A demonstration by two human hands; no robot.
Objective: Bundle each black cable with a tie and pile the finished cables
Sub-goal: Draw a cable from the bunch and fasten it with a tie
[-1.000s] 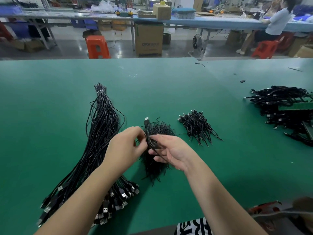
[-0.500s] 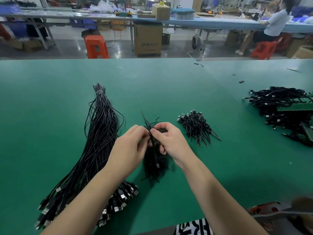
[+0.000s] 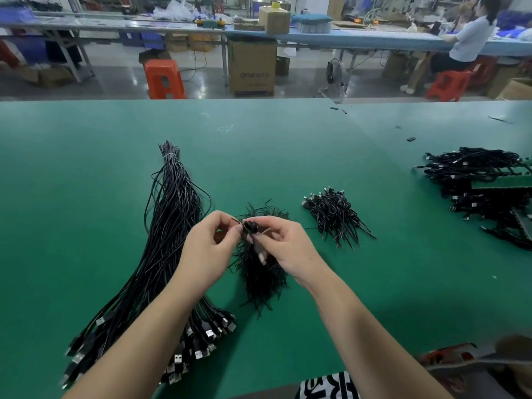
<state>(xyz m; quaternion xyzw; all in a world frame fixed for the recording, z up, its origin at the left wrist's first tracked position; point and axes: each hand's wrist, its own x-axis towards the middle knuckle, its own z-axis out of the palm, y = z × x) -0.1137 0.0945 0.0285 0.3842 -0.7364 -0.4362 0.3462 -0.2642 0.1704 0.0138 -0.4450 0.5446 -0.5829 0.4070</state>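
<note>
Above the green table [image 3: 86, 174] I hold a small coiled black cable [image 3: 251, 226] between both hands. My left hand [image 3: 207, 249] pinches the thin end of a tie at the coil's left side. My right hand [image 3: 285, 249] grips the coil from the right, its plug end hanging down by the fingers. Under my hands lies a heap of black ties [image 3: 263, 277]. A long sheaf of straight black USB cables [image 3: 167, 240] lies to the left, plugs toward me. A small pile of bundled cables [image 3: 334, 214] sits to the right.
A larger heap of black cables [image 3: 478, 185] with green boards lies at the table's right edge. Small black scraps [image 3: 411, 139] dot the far right of the table. Beyond the table stand an orange stool [image 3: 164, 79], a cardboard box [image 3: 252, 67] and a seated person [image 3: 466, 41].
Both hands rose a little and closed together over the tie heap. The cable, earlier held upright with its plug up, is now turned into a tight coil with the plug hanging down.
</note>
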